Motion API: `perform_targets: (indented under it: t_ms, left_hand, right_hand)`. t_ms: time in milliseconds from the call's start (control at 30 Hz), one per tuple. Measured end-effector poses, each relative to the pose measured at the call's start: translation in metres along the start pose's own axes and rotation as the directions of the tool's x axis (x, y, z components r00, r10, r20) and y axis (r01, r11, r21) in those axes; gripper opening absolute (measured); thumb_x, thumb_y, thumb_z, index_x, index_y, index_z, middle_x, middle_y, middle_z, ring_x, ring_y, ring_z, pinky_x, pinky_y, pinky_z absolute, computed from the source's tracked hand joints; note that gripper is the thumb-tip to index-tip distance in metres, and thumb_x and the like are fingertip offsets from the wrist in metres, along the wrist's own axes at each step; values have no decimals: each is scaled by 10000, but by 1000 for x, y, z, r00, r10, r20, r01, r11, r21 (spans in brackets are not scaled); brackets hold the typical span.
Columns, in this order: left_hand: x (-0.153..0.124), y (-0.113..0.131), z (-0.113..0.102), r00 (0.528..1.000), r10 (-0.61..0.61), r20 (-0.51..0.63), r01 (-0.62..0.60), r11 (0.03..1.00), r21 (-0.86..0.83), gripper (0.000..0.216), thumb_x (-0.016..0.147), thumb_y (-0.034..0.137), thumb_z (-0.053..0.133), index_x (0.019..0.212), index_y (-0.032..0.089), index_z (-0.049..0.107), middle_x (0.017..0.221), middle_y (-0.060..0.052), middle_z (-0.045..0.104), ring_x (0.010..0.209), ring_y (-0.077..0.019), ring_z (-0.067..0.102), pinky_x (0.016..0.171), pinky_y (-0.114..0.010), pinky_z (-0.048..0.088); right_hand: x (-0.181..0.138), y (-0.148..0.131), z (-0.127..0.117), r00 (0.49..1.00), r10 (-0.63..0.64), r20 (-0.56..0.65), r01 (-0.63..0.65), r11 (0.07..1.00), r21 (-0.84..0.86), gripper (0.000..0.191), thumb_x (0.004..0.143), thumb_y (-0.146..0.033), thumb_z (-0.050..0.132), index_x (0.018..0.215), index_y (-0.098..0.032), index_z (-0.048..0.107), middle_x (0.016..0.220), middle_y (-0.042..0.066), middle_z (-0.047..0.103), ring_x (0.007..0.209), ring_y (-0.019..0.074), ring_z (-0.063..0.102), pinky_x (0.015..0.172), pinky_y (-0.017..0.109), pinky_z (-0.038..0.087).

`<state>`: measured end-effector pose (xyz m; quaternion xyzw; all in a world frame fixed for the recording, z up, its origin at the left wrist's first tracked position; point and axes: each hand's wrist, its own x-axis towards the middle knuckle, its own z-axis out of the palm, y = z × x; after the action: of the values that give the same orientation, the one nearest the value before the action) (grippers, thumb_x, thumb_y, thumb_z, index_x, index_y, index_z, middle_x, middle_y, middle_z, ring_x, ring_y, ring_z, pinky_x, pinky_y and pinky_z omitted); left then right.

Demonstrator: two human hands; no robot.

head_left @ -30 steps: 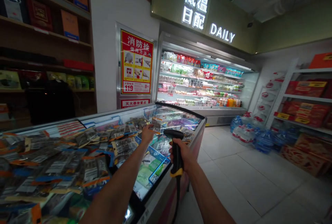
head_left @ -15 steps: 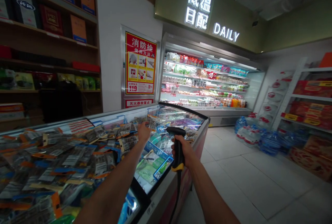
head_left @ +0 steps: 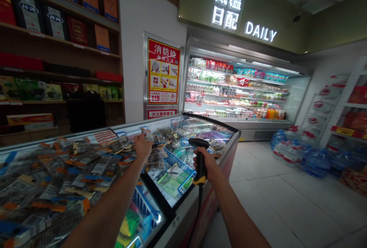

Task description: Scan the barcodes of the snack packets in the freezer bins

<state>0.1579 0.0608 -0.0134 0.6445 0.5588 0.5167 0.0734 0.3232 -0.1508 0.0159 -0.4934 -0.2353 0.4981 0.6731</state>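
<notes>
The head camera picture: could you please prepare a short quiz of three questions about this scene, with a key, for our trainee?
1. Which hand holds the scanner?
2. True or false: the left hand is over the freezer, close to packets.
3. Fill in the gap: the lit English word above the open cooler is ____.

Key:
1. The right hand.
2. True.
3. DAILY.
</notes>
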Motion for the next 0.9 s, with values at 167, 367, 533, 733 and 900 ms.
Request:
perform_targets:
  t_ms: [167, 367, 533, 733, 900]
  left_hand:
    - [-5, 2, -13, 989, 52, -138, -26, 982, 185, 309, 611, 157, 550, 919, 188, 556, 1110, -93, 454, 1017, -263, 419, 811, -392, 369]
    - [-25, 49, 14, 984, 174, -21, -169, 973, 160, 365, 648, 178, 513, 1012, 176, 530, 1185, -86, 417, 1042, -249, 397, 859, -390, 336]
    - [-69, 98, 69, 944, 259, 205, -272, 961, 39, 399, 638, 129, 508, 1035, 170, 531, 1197, -99, 417, 1096, -237, 377, 906, -349, 315]
    - [-133, 141, 124, 745, 414, 522, -422, 900, -111, 461, 681, 137, 479, 1139, 183, 477, 1267, -98, 384, 1136, -224, 367, 926, -338, 308]
    - [-163, 161, 151, 468, 512, 720, -460, 837, -296, 453, 758, 262, 415, 1210, 264, 401, 1332, -42, 331, 1194, -223, 308, 953, -409, 260]
  right_hand:
    - [-1, -3, -4, 1000, -3, -3, 4, 1000, 10, 214, 673, -379, 505, 693, -167, 490, 444, -34, 497, 347, 91, 460, 340, 200, 343]
    - [1, -16, -32, 995, -36, -97, 39, 999, 30, 207, 667, -365, 524, 689, -163, 487, 438, -31, 498, 342, 92, 457, 331, 199, 343]
    - [-1, -31, -73, 975, -79, -207, 92, 994, 55, 202, 675, -354, 527, 699, -157, 491, 443, -19, 509, 345, 94, 455, 339, 206, 346]
    - [-1, -37, -105, 959, -68, -275, 94, 992, 83, 198, 682, -353, 521, 699, -159, 486, 433, -13, 504, 341, 97, 446, 343, 215, 348]
    - [7, -30, -121, 952, -46, -303, 69, 995, 65, 213, 674, -368, 519, 712, -161, 484, 424, -28, 494, 336, 100, 449, 336, 212, 348]
